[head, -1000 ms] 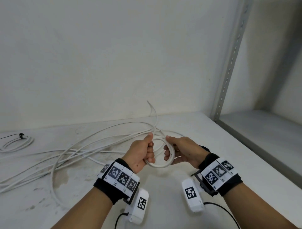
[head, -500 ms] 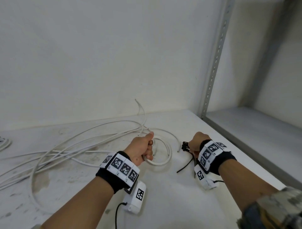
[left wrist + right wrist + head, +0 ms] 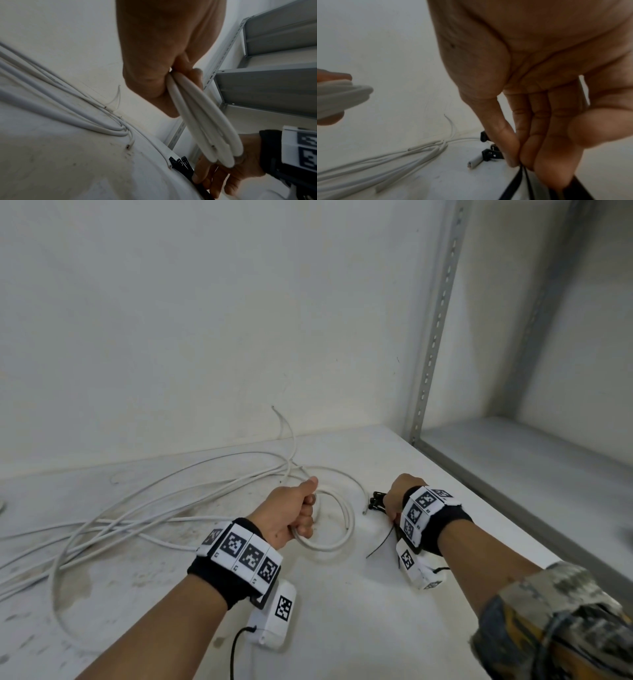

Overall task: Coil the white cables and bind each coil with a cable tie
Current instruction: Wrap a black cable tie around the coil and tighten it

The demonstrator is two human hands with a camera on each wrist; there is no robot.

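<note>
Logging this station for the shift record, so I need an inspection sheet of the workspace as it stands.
Surface: white tabletop, stained and scuffed at the left.
Job's things: small white cable coil, unbound; black cable ties beside it.
Clutter: nothing seen.
Grippers: left hand grips the coil; right hand pinches the cable ties on the tabletop.
Cables: loose white cables sprawl left, uncoiled; one end curls upward.
Surroundings: plain wall; grey metal shelving at right.

Left hand fisted, right hand pinching
</note>
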